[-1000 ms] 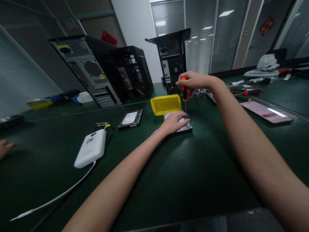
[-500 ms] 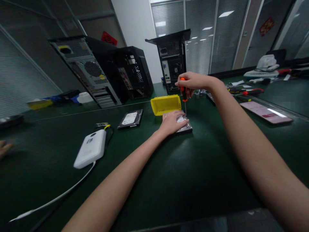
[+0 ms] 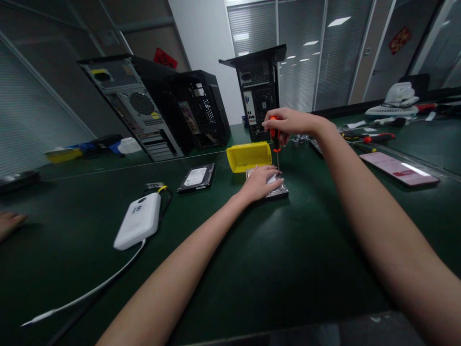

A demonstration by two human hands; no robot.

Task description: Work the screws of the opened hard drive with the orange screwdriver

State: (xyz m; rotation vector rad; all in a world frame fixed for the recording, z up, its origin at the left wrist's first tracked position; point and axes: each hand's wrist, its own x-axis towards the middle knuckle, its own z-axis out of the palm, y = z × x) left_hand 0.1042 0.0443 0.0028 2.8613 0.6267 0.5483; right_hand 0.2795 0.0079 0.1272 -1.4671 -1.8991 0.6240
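Observation:
A hard drive [image 3: 282,191] lies on the green table in front of me. My left hand [image 3: 260,182] rests across its top, fingers and thumb spread over it, holding it against the table and hiding much of it. Above the drive, my right hand [image 3: 283,126] is wrapped round the orange and black handle of a screwdriver [image 3: 276,139]. The shaft stands almost upright, and its tip meets the far right part of the drive, close to my left fingertips. Right behind the drive sits a yellow tray [image 3: 248,158], tipped towards me.
A second hard drive [image 3: 196,177] and a white power bank [image 3: 139,221] with a cable lie to the left. Computer cases [image 3: 142,105] stand behind. A phone [image 3: 399,168] and pliers [image 3: 380,138] lie at right. Another person's hand [image 3: 10,224] shows at the left edge.
The whole view has shifted slightly. The other person's hand reaches a little further in from the left. My hands, the screwdriver and the drive keep nearly the same places.

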